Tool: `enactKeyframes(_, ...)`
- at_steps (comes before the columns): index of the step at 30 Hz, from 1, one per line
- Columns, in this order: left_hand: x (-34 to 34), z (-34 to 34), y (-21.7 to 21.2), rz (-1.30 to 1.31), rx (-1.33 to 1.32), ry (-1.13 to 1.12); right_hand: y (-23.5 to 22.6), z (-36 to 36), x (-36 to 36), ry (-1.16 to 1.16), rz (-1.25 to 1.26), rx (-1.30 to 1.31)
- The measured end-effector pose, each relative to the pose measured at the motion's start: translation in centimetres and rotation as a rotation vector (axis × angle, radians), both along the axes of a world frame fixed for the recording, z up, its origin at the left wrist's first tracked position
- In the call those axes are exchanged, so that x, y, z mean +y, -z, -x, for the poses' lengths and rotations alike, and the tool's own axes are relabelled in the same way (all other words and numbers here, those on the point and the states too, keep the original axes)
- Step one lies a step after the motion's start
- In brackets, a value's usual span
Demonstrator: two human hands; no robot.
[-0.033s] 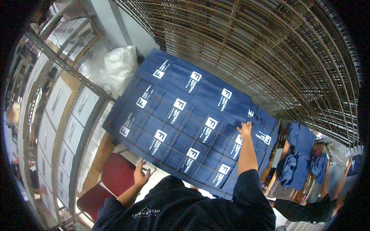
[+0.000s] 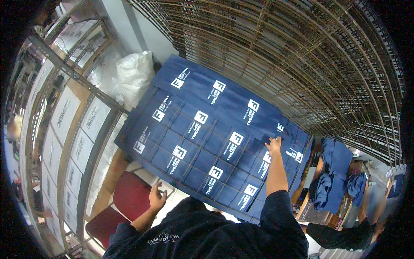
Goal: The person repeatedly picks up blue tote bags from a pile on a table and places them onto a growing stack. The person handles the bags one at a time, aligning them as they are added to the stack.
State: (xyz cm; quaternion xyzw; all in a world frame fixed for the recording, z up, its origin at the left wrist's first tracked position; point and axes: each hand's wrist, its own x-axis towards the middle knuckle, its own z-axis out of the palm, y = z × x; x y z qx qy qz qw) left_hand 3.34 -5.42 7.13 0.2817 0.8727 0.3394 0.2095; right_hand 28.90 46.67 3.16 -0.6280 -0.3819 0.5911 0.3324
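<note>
Navy fabric pieces with white prints lie in overlapping rows on a wire rack, whose thin bars show as ridges through the cloth. My right hand reaches over to the far right part of the rack. Its bent fingers are closed on the edge of one navy fabric piece, where small folds show and a print is partly covered. My left hand hovers beside the rack's near edge, above a dark red chair. Its fingers are loosely curled and apart, with nothing in them.
Stacked wire racks rise along the far side. A metal shelf frame holds pale printed sheets on the left, near a white plastic bag. Red chairs stand below. At right are navy garments and another person.
</note>
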Motion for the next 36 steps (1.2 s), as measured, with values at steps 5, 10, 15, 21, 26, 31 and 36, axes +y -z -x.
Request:
enactKeyframes(5, -3.2, -0.1, 2.3, 0.074, -0.050, -0.082, 0.5, 0.7, 0.8, 0.026, 0.028, -0.007)
enactKeyframes(10, -7.9, 1.3, 5.5, 0.283, -0.184, -0.139, -0.6, 1.5, 0.3, 0.091, 0.068, -0.034)
enactKeyframes(15, -10.7, 2.7, 9.0, 0.383, -0.358, -0.139, 1.5, 0.3, 0.8, 0.053, 0.069, 0.000)
enactKeyframes(21, -10.5, 2.4, 12.5, 0.262, -0.591, -0.082, 0.7, 1.0, -0.3, 0.049, 0.022, 0.043)
enactKeyframes(26, -8.2, 2.8, 8.7, 0.355, -0.652, -0.073, -0.3, 1.9, -0.6, 0.095, 0.052, 0.004)
enactKeyframes(31, -10.0, 3.9, 11.2, 0.016, -1.066, -0.111, 1.8, 1.2, 0.1, 0.146, 0.053, -0.138)
enactKeyframes(36, -8.3, 3.6, 7.9, 0.313, -0.960, -0.204, 0.9, 1.4, 0.2, 0.023, 0.129, -0.572)
